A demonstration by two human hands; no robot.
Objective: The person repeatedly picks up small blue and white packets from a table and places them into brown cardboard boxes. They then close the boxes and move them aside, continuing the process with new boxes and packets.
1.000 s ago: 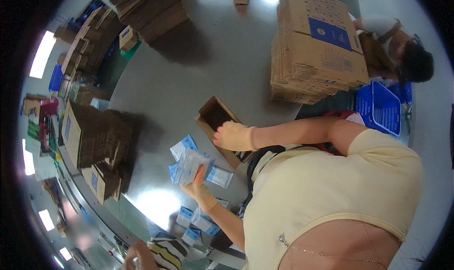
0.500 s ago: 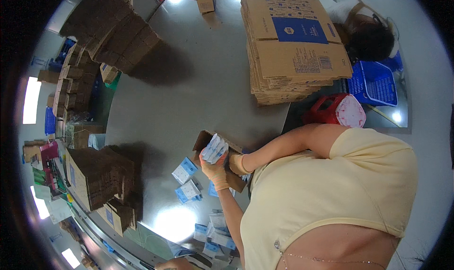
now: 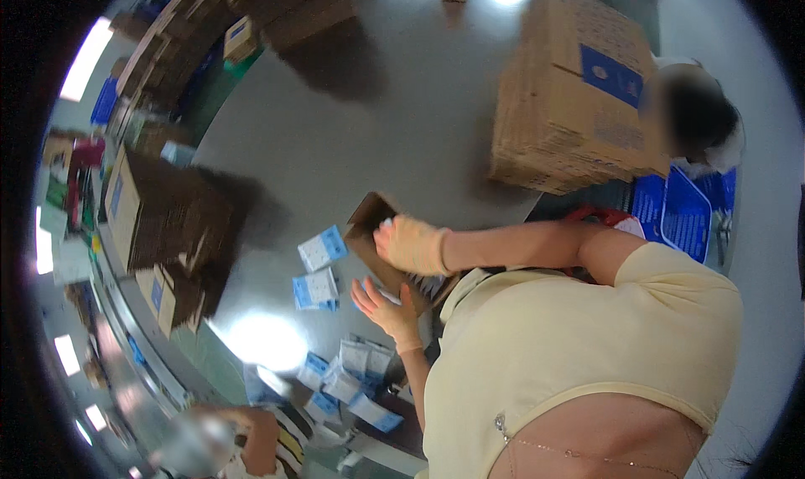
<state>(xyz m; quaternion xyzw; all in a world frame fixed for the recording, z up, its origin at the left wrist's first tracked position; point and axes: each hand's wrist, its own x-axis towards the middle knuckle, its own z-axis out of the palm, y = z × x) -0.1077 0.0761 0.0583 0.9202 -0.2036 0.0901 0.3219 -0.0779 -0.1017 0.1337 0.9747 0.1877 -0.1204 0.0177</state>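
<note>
An open brown cardboard box (image 3: 366,227) stands at the table's edge close to my body, with white packets (image 3: 429,284) packed inside. My right hand (image 3: 412,244), in a pale orange glove, reaches over the box, its fingers bent down into it. A sliver of white shows by its fingertips; what they hold is hidden. My left hand (image 3: 389,313), gloved alike, is open with fingers spread beside the box's near-left side. Left of it lie blue-and-white packets (image 3: 322,249), and more loose packets (image 3: 342,383) are heaped nearer me.
A tall stack of flattened cartons (image 3: 579,102) stands on the grey table (image 3: 335,144) at the right, with a person (image 3: 696,114) behind it. Blue baskets (image 3: 688,215) sit beyond. More cartons (image 3: 163,219) stand at the left. Another person (image 3: 260,441) is at the lower left.
The bundle of white packets has left my left hand, whose fingers have opened and moved down. My right hand has come up over the box. The whole view has turned.
</note>
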